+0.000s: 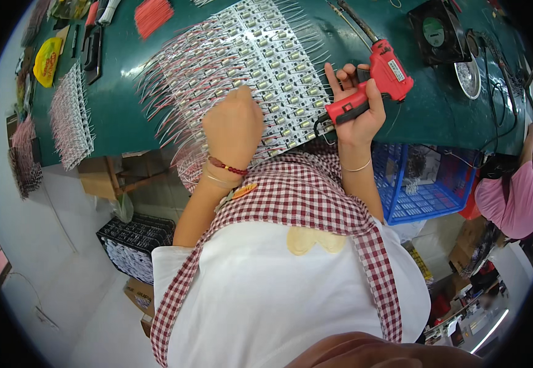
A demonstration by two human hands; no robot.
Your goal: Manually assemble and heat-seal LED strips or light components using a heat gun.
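A large panel of white circuit boards [260, 58] lies on the green table in front of me. Small silvery cylindrical parts stand in rows on it, and thin red and white wires [171, 80] stick out along its left side. My left hand [234, 126] is closed over the panel's lower middle, fingertips down among the parts; what they pinch, if anything, is hidden. My right hand [358, 113] grips a red and black soldering gun [389, 73] at the panel's right edge. Its long tip points up and away from the boards.
A black fan [435, 30] and a round metal dish [467, 78] stand at the right, with cables nearby. Another wired panel [71, 116], a yellow packet [47, 61] and red wires [153, 15] lie left. A blue crate [426, 190] sits below the table; a person in pink [511, 199] is far right.
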